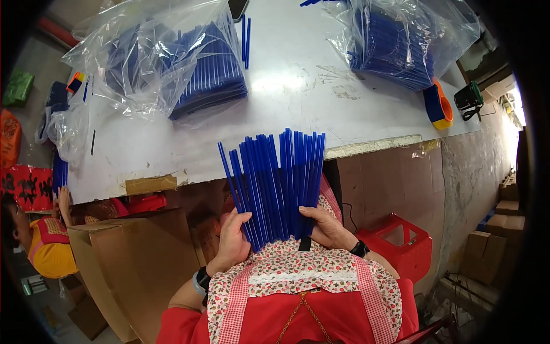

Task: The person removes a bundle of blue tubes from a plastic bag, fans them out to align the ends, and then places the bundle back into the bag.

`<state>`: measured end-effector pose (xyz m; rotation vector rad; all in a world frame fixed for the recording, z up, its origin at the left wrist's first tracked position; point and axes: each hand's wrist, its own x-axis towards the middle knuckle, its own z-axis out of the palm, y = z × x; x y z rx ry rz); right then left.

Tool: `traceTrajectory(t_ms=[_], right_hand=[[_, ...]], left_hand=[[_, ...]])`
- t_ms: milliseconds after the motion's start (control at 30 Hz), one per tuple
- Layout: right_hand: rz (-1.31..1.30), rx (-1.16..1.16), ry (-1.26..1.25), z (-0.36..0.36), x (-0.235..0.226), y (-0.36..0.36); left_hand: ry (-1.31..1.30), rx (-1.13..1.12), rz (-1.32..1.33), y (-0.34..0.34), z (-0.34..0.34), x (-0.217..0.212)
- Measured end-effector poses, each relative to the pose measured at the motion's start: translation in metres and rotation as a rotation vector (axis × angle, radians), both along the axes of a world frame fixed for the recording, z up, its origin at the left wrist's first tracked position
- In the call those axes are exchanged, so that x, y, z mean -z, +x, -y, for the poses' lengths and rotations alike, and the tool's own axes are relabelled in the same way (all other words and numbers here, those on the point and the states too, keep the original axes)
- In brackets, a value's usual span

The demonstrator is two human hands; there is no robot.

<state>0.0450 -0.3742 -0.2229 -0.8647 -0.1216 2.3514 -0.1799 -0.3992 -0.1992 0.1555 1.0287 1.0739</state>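
Note:
A fan of several long blue plastic tubes [276, 178] stands upright in front of my chest, its tips reaching over the edge of the white table [298, 97]. My left hand [234, 236] grips the left side of the bundle's lower end. My right hand [325, 226] holds the right side, fingers curled around the tubes. Both wrists wear dark bands, and a flowered apron covers my front.
Two clear plastic bags of blue tubes lie on the table, one at the left [172, 63], one at the back right [401, 40]. A blue-and-orange tape roll [438, 106] sits near the right edge. An open cardboard box [132, 264] stands at my left, a red stool [401, 243] at my right. Another person [46, 241] sits far left.

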Motion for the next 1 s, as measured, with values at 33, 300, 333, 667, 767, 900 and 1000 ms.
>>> traceTrajectory(t_ms=[33,300,333,667,767,900,1000], right_hand=[[-0.003,0.002,-0.003,-0.001,-0.001,0.000],[0.202,-0.155,0.237,0.001,-0.013,-0.010],[0.248,-0.214,0.302,0.001,-0.012,-0.011],[-0.012,-0.117,0.150,-0.006,-0.015,-0.006],[-0.037,-0.100,0.172,-0.008,-0.015,-0.007],[0.012,-0.088,0.160,-0.004,-0.013,-0.005],[0.028,-0.080,0.161,-0.003,-0.011,-0.005]], left_hand=[[0.005,0.008,0.008,-0.001,0.000,-0.001],[0.169,0.133,-0.304,0.034,-0.015,-0.012],[0.217,0.176,-0.435,0.037,-0.016,-0.010],[0.035,0.187,-0.129,0.011,-0.017,-0.007],[0.051,0.174,-0.096,0.009,-0.016,-0.009],[0.035,0.170,-0.036,0.007,-0.015,-0.014],[0.000,0.149,-0.079,0.004,-0.011,-0.007]])
